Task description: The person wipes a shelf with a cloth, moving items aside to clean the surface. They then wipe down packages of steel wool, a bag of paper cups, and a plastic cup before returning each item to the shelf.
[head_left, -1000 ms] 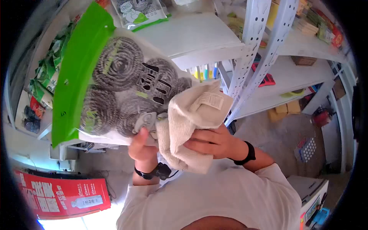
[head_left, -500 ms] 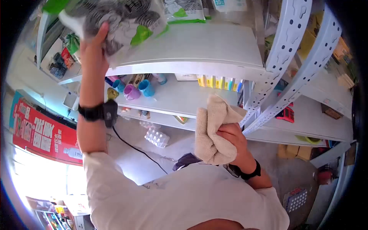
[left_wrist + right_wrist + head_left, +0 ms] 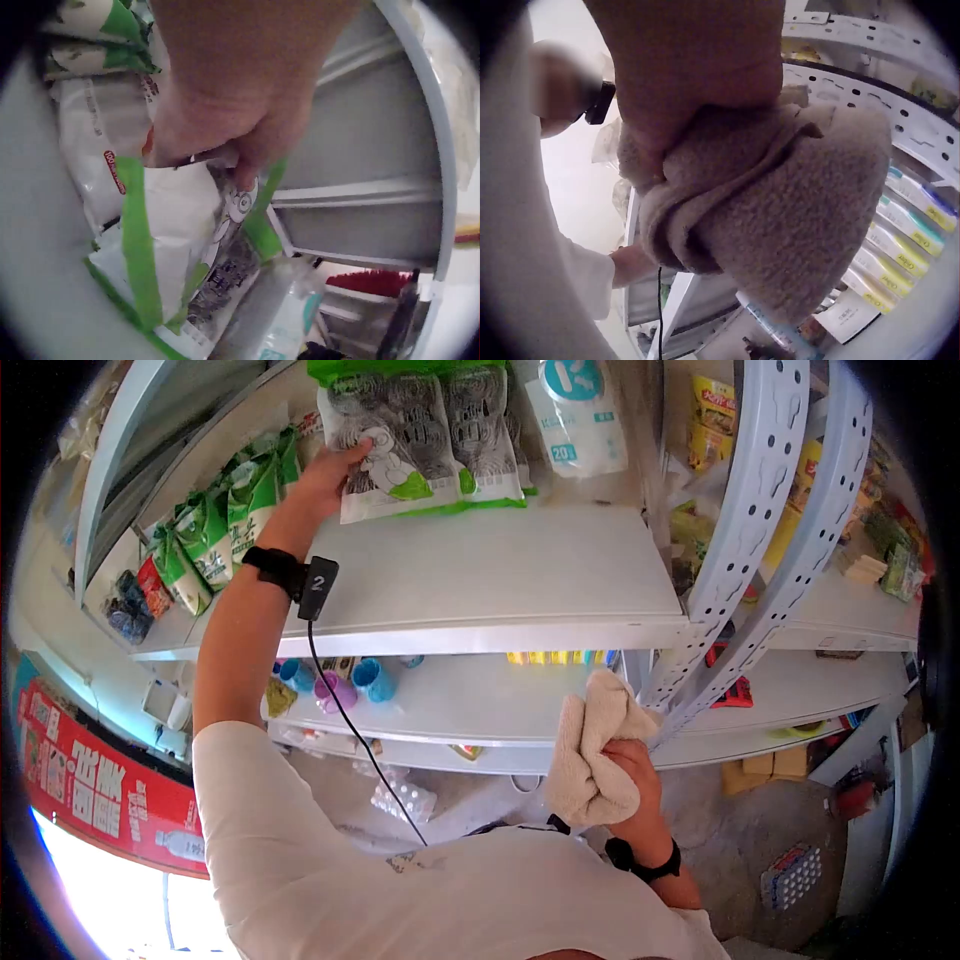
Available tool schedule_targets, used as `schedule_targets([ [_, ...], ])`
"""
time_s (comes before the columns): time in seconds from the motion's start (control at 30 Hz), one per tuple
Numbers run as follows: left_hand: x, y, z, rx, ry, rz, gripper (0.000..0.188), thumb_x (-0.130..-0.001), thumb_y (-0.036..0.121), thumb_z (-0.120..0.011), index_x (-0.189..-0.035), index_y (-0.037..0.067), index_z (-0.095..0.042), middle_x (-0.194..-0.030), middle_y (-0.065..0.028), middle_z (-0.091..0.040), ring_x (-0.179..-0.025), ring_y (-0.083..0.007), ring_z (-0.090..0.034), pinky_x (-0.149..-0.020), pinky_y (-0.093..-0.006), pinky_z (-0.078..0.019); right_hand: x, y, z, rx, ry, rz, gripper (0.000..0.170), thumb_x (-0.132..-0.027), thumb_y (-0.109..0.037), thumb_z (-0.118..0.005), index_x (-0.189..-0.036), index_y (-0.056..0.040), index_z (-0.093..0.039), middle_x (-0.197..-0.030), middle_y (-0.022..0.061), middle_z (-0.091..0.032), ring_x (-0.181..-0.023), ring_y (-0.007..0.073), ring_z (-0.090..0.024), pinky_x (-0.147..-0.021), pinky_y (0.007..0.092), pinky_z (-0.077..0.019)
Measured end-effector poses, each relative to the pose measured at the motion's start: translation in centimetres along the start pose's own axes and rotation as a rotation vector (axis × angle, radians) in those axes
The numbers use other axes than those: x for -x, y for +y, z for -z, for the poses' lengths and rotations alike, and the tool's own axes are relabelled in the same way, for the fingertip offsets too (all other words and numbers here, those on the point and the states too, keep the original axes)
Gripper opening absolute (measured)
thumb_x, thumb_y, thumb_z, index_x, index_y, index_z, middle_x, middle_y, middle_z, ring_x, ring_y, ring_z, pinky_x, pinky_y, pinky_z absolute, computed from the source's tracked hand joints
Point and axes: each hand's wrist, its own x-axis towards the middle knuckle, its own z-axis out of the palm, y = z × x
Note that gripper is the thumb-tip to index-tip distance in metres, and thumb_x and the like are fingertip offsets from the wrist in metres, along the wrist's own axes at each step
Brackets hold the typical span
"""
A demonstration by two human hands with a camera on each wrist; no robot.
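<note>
My left hand (image 3: 325, 480) reaches to the upper shelf and grips a clear bag (image 3: 410, 420) of dark coiled pieces by its left edge, thumb on the front. The bag has a green top band and a cartoon figure, and stands upright beside a similar bag (image 3: 485, 440). In the left wrist view, the fingers curl at the bag's edge, partly hidden behind the hand (image 3: 232, 112). Lower right, my right hand (image 3: 637, 775) holds a folded beige towel (image 3: 590, 770). Bunched folds of the towel (image 3: 780, 210) fill the right wrist view.
The white upper shelf (image 3: 480, 575) also bears a white plastic pack (image 3: 580, 430) and green-and-white bags (image 3: 210, 535). Below, the lower shelf carries blue cups (image 3: 372, 680), a purple cup and toothbrush boxes (image 3: 900, 247). Perforated metal posts (image 3: 745, 490) rise at right. A cable (image 3: 350, 730) hangs from the left wrist.
The left hand has carried the bag from in front of the chest up onto the upper shelf, beside the similar one. The right hand, still holding the towel, has moved away to the right.
</note>
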Motion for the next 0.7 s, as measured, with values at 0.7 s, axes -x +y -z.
schedule_targets([
  [0.7,-6.2,-5.0,4.9,-0.157,-0.2,0.279,0.032,-0.09,0.033,-0.067,-0.108,0.007,-0.061,-0.096,-0.0027,-0.063,-0.08,-0.016,-0.061,-0.069,-0.0323,-0.0557,1.1,-1.4,-4.8,0.154,0.05,-0.066,0.033,-0.077,-0.005,-0.072,-0.108,-0.0037,-0.062,-0.114,0.0137,-0.06,-0.105,0.0323,-0.059,-0.092,0.0406,-0.0459],
])
